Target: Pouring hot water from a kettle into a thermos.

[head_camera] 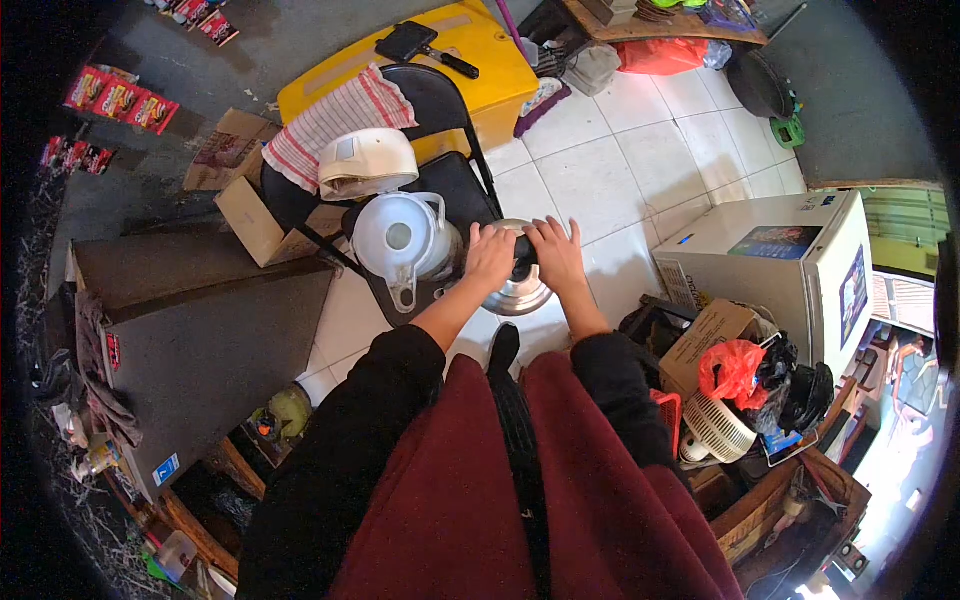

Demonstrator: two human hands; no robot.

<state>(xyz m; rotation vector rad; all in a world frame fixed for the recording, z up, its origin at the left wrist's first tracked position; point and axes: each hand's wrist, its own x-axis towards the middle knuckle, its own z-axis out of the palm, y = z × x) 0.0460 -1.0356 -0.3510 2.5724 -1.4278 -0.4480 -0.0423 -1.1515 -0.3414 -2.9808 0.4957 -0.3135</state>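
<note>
A round stainless-steel vessel (517, 296), likely a kettle, with a black top part (525, 255) is in front of me, above the floor at the chair's right edge. My left hand (491, 259) grips the black part from the left. From the right, my right hand (555, 253) holds the same part, its fingers slightly spread. My hands hide much of the vessel. Just left of it, a translucent plastic pitcher (442, 251) carries a whitish funnel (375, 225) on its top. The pitcher stands on the seat of a black folding chair (457, 184).
A cream plastic housing (367, 161) and striped cloth (337, 120) are on the chair. Behind stands a yellow table (487, 67) with a black hinged pan (409, 41). A dark cabinet (217, 360) flanks my left; a white refrigerator (742, 262) and cardboard box (709, 341) flank my right.
</note>
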